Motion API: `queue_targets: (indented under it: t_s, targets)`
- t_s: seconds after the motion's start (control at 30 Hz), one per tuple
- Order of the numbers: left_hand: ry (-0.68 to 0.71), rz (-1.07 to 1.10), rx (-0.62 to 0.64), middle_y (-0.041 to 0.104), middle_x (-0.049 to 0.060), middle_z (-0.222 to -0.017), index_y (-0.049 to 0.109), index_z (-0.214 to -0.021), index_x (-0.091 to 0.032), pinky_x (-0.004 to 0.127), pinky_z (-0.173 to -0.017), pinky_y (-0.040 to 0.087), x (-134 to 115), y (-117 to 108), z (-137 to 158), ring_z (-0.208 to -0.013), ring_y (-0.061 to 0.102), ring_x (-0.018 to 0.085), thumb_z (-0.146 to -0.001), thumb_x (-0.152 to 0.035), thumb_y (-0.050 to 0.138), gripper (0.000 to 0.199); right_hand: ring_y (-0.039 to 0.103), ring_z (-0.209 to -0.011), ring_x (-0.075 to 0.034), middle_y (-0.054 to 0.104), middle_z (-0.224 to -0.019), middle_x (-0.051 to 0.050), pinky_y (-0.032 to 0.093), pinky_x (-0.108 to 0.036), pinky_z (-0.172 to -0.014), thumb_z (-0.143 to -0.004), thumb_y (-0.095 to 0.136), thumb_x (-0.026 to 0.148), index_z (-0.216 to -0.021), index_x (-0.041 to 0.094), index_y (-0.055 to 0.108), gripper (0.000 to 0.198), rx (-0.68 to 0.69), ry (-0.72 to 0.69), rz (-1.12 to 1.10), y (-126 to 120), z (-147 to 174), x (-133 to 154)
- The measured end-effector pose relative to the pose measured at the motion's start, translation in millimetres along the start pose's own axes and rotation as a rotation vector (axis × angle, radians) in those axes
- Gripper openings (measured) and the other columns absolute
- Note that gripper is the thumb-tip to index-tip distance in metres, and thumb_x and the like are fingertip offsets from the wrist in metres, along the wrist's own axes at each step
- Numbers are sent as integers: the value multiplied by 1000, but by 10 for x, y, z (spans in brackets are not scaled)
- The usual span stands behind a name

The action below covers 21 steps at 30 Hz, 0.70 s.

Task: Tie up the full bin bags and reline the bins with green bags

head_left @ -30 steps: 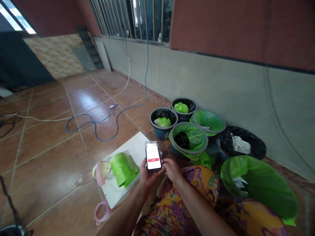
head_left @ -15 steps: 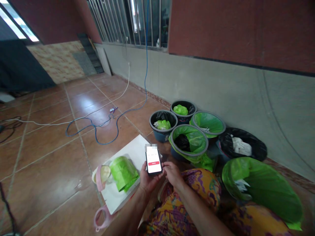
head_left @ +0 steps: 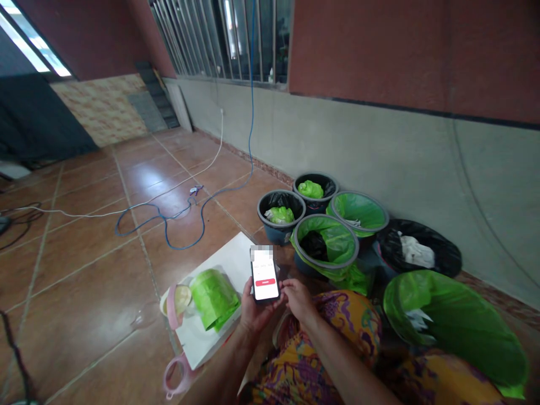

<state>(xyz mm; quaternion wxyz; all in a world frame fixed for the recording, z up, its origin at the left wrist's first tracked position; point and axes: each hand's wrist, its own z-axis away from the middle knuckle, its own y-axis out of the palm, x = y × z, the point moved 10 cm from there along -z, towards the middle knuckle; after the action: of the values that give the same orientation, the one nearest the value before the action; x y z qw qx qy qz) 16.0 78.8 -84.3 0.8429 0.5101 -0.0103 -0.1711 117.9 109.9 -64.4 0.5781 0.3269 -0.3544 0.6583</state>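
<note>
A smartphone (head_left: 265,287) with a lit white screen and a red button lies in my left hand (head_left: 256,314). The fingers of that hand wrap round its lower part from underneath. My right hand (head_left: 297,298) is beside the phone's lower right corner, fingers curled and pressed together near the left fingertips. Whether anything is between them is hidden. Left of the phone, a bundle of bright green plastic (head_left: 214,298) sits on a white flat-topped surface (head_left: 230,254). At its left edge are a pink band (head_left: 171,306) and a pale round item.
Several lined bins stand by the wall, among them one with a green liner (head_left: 324,242) and one with a black liner (head_left: 422,247). A large green-lined bin (head_left: 472,326) is close on the right. A blue cable (head_left: 202,222) snakes over the tiled floor (head_left: 97,264).
The view has shifted very slightly. Both hands keep the same pose, and the phone stays in my left hand.
</note>
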Motion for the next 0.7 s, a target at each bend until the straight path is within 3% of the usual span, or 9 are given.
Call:
queue_targets:
  t_s: [0.4, 0.7]
  targets:
    - [21, -11, -24, 73, 16, -99, 66, -113, -9, 46, -86, 52, -22, 3, 35, -96, 68, 29, -89, -46, 52, 46, 54, -45, -11, 58, -53, 3, 36, -19, -44, -70, 51, 20, -87, 16, 60, 20, 32, -3, -17, 33, -30, -49]
    - [9, -19, -24, 73, 16, -100, 67, -109, -10, 44, -86, 52, -15, -27, 17, -97, 68, 28, -88, -48, 52, 46, 56, -49, -11, 61, -60, 2, 38, -20, -47, -69, 47, 18, -83, 17, 57, 17, 11, 9, -14, 7, 4, -3]
